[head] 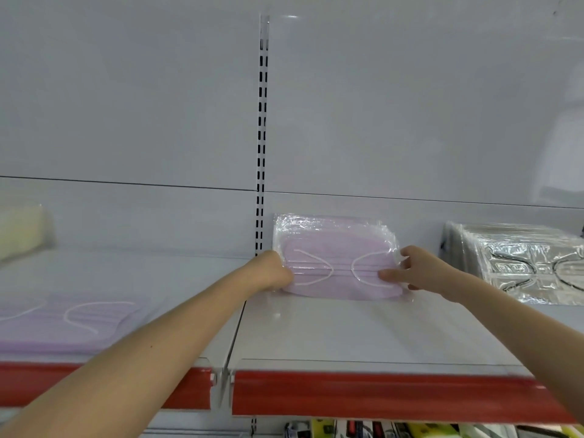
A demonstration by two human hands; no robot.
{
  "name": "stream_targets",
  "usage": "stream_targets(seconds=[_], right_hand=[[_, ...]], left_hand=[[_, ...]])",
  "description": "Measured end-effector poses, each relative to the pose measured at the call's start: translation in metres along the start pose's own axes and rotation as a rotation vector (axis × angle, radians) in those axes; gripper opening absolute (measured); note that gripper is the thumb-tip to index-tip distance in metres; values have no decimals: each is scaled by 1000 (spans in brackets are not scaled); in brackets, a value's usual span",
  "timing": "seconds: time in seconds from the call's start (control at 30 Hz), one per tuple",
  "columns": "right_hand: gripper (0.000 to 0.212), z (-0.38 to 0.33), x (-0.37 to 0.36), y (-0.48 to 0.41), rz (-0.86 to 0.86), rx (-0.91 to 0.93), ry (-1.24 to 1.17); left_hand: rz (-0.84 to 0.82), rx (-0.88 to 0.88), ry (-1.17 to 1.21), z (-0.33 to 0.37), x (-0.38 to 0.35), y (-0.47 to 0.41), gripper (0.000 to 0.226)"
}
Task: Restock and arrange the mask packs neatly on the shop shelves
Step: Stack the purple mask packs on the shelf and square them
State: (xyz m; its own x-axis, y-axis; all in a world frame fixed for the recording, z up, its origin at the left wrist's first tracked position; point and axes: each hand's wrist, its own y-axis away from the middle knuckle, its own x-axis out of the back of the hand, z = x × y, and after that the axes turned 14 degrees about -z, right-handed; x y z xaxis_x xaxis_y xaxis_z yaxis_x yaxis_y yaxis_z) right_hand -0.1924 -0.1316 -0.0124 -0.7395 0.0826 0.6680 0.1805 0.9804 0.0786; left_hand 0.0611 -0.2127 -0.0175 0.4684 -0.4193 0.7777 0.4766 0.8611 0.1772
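Gripping the pink mask pack [338, 267] at its two short ends, we have it resting on the white shelf [363, 330], back by the rear panel. Our left hand [271, 271] curls round one end, fingers closed on the wrap; our right hand [420, 273] pinches the other, thumb [390, 275] on the front face. Between our fingertips it looks light and soft, and the clear film probably slippery, so holding both ends seems wise. Beyond the right fingers lies a silver pack [531, 263]; left of the left fingers, another pink pack [69, 324].
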Motion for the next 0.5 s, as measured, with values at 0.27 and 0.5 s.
stream_targets(seconds=[0.27, 0.5], right_hand=[[76, -2, -2, 8, 95, -23, 65], [58, -35, -16, 24, 357, 151, 203]], left_hand=[[5, -31, -112, 5, 1, 25, 27], [111, -125, -176, 2, 7, 64, 34]])
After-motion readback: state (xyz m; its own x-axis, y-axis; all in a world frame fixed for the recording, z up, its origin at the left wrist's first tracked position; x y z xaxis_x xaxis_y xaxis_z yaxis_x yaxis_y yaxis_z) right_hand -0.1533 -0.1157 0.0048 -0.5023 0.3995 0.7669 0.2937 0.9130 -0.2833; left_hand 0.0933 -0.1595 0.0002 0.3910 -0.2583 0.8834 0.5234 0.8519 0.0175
